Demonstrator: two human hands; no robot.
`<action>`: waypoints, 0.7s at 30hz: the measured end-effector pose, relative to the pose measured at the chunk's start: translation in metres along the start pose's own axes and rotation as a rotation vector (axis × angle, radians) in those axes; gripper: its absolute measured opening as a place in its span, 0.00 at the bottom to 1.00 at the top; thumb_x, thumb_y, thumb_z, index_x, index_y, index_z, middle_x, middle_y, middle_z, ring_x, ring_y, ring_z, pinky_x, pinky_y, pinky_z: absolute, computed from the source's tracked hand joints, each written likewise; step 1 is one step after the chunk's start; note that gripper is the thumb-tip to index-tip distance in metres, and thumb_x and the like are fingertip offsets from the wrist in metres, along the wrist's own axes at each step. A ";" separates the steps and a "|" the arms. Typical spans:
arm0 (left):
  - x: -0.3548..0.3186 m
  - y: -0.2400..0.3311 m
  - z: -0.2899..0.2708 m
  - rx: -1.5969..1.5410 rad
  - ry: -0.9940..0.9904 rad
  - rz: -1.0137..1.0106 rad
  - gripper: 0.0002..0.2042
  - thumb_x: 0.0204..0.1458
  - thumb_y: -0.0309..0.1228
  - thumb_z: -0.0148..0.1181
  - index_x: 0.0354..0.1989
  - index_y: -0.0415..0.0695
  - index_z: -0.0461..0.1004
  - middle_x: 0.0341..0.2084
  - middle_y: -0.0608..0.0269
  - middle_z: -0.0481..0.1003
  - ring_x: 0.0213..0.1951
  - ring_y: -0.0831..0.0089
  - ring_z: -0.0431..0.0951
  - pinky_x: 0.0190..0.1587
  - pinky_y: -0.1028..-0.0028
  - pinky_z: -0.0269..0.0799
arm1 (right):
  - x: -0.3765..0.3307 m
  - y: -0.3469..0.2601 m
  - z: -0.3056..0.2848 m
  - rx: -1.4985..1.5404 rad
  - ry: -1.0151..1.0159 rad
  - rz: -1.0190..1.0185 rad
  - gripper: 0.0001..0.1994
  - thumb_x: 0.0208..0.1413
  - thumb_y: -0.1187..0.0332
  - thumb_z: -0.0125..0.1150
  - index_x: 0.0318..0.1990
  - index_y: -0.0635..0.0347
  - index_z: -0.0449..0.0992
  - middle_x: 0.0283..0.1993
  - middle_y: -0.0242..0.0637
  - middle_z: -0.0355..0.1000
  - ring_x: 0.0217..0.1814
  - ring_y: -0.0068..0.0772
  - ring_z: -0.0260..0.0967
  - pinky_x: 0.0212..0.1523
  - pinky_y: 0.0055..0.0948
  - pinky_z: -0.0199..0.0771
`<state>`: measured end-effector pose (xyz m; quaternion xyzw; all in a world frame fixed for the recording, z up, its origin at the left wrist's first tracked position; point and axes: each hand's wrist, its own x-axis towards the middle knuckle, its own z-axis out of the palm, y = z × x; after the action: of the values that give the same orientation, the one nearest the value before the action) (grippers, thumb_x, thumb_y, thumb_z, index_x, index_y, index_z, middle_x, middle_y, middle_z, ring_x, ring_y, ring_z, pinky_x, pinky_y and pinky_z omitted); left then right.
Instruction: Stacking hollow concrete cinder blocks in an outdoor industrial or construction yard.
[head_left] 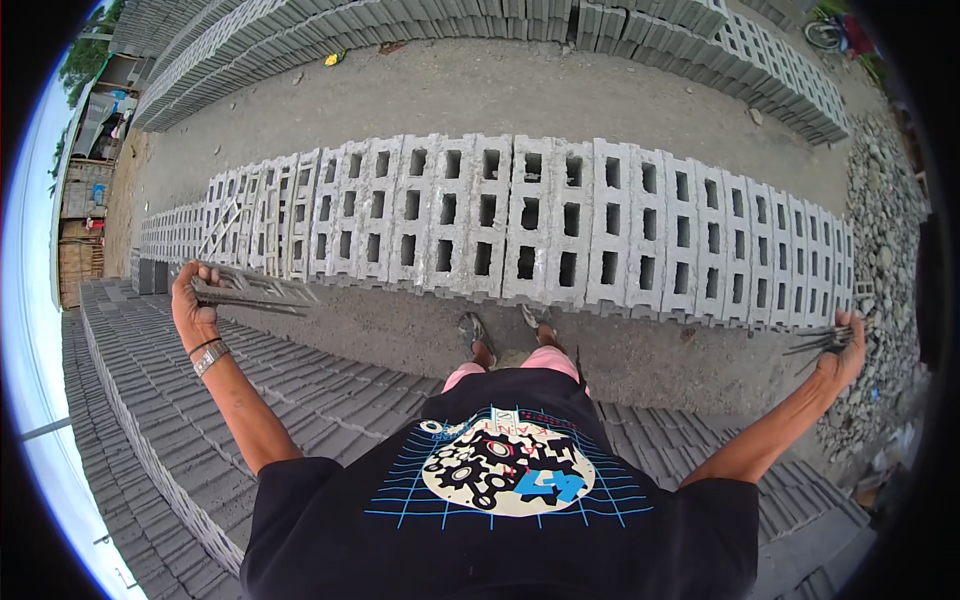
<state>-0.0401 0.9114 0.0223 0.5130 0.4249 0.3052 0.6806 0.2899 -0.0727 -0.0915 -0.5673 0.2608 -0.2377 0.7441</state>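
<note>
My left hand (193, 305), with a watch at its wrist, is stretched out to the left. Its fingers close round the end of some narrow grey ladder-like frames (262, 291), stacked together and blurred. Far to the right, my right hand (848, 350) grips a bunch of thin dark rods (815, 342) pointing inward. Between and beyond both hands runs a long row of grey hollow concrete blocks (470, 215), their holes facing up. Similar pale ladder-like frames (262, 222) lie on the row's left part.
Stacked grey blocks (290, 385) stand close behind me on the left. More block stacks (400, 25) line the far side past a strip of bare ground (460, 90). Loose stones (875, 250) cover the right side. My feet (477, 338) are near the row.
</note>
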 end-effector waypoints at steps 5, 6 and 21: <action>-0.001 -0.072 0.040 0.038 0.244 0.073 0.10 0.51 0.22 0.64 0.40 0.29 0.75 0.29 0.53 0.78 0.29 0.64 0.80 0.31 0.68 0.82 | 0.016 0.017 0.080 -0.135 0.246 -0.125 0.08 0.48 0.77 0.72 0.34 0.73 0.81 0.34 0.42 0.78 0.32 0.29 0.75 0.37 0.28 0.78; -0.010 -0.088 0.071 0.030 0.296 0.012 0.10 0.49 0.20 0.65 0.39 0.30 0.74 0.31 0.51 0.78 0.29 0.64 0.80 0.30 0.68 0.81 | -0.010 0.031 0.119 -0.077 0.236 -0.157 0.08 0.46 0.78 0.72 0.33 0.73 0.82 0.33 0.40 0.78 0.32 0.29 0.74 0.35 0.28 0.76; -0.080 -0.069 0.228 -0.005 -0.474 -0.128 0.08 0.54 0.25 0.64 0.37 0.33 0.75 0.23 0.60 0.76 0.29 0.68 0.77 0.37 0.72 0.72 | -0.308 0.076 0.240 0.083 -0.929 0.520 0.06 0.51 0.70 0.67 0.31 0.65 0.78 0.19 0.31 0.71 0.23 0.26 0.70 0.28 0.27 0.68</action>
<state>0.1251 0.7235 0.0030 0.5407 0.2842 0.1336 0.7804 0.2205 0.3192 -0.0761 -0.4994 0.0261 0.2208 0.8374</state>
